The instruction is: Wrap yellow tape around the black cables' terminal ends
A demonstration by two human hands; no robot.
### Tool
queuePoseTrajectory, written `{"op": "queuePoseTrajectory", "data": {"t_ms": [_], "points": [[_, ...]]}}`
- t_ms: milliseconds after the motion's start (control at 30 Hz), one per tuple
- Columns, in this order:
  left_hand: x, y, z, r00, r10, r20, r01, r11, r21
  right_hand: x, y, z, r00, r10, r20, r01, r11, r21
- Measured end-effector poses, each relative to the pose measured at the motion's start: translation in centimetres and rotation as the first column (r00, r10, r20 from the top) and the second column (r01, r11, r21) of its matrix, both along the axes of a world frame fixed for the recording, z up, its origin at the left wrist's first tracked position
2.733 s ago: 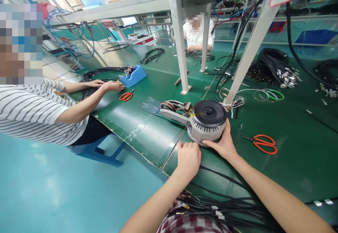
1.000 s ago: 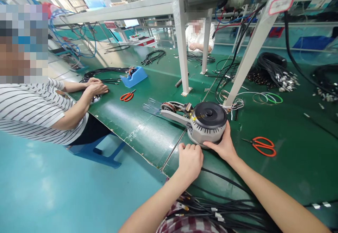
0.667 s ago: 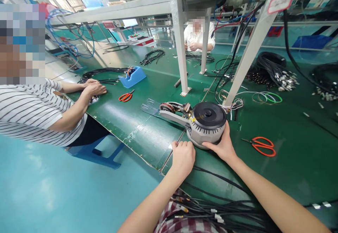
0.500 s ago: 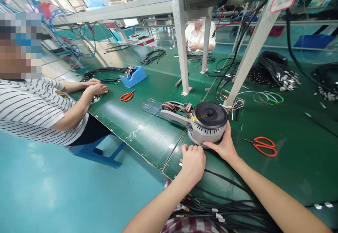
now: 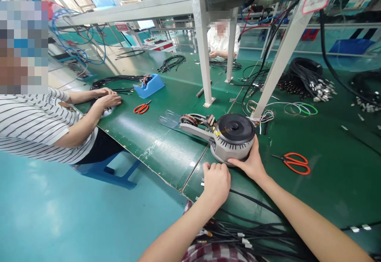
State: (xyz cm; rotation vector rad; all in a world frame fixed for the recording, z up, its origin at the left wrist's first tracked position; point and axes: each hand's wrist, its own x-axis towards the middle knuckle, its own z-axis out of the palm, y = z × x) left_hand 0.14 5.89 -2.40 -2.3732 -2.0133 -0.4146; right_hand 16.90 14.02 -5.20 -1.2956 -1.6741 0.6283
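A round tape dispenser (image 5: 233, 150), grey with a black top, stands on the green table, its arm with a tape roll (image 5: 189, 120) pointing left. My right hand (image 5: 252, 161) grips the near right side of its body, thumb along the lower front edge and fingers around the side. Just in front of the dispenser, my left hand (image 5: 218, 178) is closed with its fingers curled under; whatever it may hold is hidden. A black cable (image 5: 253, 199) runs out to the right from beneath that hand. Many black cables (image 5: 262, 230) with white tags lie across the near edge and my lap.
Orange-handled scissors (image 5: 297, 163) lie to the right, another pair (image 5: 142, 107) to the left. A blue tape holder (image 5: 150, 85) stands farther back. White shelf legs (image 5: 204, 56) rise from the table. A co-worker in a striped shirt (image 5: 38, 127) sits at left. Cable bundles (image 5: 309, 79) lie at right.
The view has shifted very slightly. Both my hands and the tape dispenser keep the same places relative to each other.
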Motion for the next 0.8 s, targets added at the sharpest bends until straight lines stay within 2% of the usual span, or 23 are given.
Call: {"op": "queuePoseTrajectory", "data": {"t_ms": [133,300,400,600,700,800], "points": [[-0.9,0.2,0.5,1.000,-0.004,-0.021,0.004,1.000,0.001,0.0,-0.1,0.2,1.000,0.004,-0.003,-0.004,1.000,0.000],[-3.4,1.1,0.8,0.995,0.087,-0.055,-0.086,0.996,0.018,0.0,-0.3,0.5,1.000,0.010,-0.023,-0.010,1.000,-0.016],[-2.9,1.0,0.5,0.994,0.097,-0.056,-0.096,0.995,0.018,-0.1,-0.3,0.6,1.000,0.010,-0.027,-0.011,1.000,-0.017],[-0.2,-0.1,0.1,1.000,-0.010,0.008,0.010,1.000,0.009,0.0,-0.2,0.3,1.000,0.004,-0.016,-0.004,1.000,-0.015],[-0.9,0.1,0.5,1.000,-0.017,-0.003,0.017,1.000,0.012,0.0,-0.2,0.2,1.000,0.004,-0.015,-0.004,1.000,-0.016],[-2.5,0.5,0.9,0.999,0.035,-0.023,-0.034,0.999,0.014,0.0,-0.2,0.3,1.000,-0.001,-0.018,0.001,1.000,-0.016]]}}
